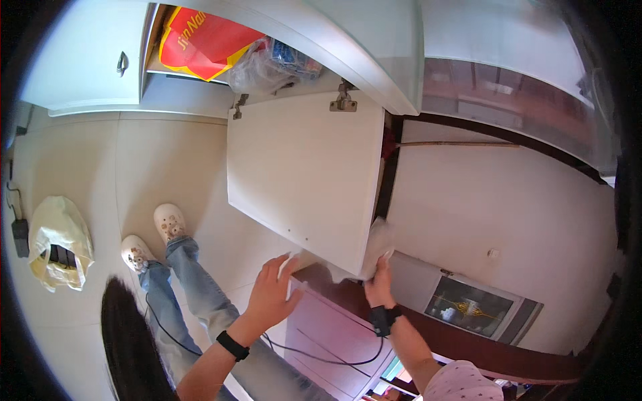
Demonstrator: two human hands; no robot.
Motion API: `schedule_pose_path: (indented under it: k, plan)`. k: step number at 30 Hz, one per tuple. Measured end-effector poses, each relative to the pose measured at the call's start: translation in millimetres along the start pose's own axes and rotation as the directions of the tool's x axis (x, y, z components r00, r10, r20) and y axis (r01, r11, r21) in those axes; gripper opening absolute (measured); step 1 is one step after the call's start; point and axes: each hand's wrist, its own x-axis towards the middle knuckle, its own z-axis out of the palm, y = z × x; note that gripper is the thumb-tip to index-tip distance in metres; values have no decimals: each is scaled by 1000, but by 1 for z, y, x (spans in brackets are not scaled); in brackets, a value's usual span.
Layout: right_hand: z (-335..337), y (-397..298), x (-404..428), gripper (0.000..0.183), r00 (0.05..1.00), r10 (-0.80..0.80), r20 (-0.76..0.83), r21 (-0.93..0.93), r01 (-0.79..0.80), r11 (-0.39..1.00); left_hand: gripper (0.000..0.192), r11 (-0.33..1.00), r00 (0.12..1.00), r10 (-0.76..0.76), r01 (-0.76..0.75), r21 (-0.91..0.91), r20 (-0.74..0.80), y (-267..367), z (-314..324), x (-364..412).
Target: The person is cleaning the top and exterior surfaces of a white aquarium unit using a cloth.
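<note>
An unlatched white cabinet door [306,170] stands out from its cabinet on metal hinges [344,100]. At the door's near right corner my right hand [378,285] grips a pale, crumpled cloth [379,248]. The cloth wraps around the corner, and part of it is hidden behind the panel. My left hand [273,288] hovers close to the door's lower edge with its fingers apart and nothing clearly in it. Slight blur at its fingertips hides whether they touch the edge. Both wrists wear black bands, and a black cable [331,361] runs from the right one.
A red and yellow bag [215,40] bearing writing and clear plastic bags [261,65] lie inside the cabinet. Below my hands stands a pinkish drawer unit [326,326] with a dark top. A cream bag [60,235] sits on the tiled floor [165,150], left of my feet.
</note>
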Motion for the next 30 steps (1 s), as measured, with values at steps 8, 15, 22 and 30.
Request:
schedule_pose_path:
  k: [8, 15, 22, 30]
  plan:
    - [74, -86, -24, 43, 965, 26, 260, -263, 45, 964, 70, 977, 977, 178, -190, -101, -116, 54, 18, 13]
    - [122, -52, -40, 37, 800, 355, 484, -131, -335, 933, 63, 994, 978, 104, -107, -7, -178, 65, 27, 14]
    - [173, -4, -75, 33, 516, 50, 855, -398, 591, 702, 37, 937, 783, 248, -44, 348, -570, 36, -49, 10]
    - [179, 10, -69, 33, 699, 64, 712, -499, 439, 747, 34, 952, 524, 288, -66, 300, -801, 44, -145, 81]
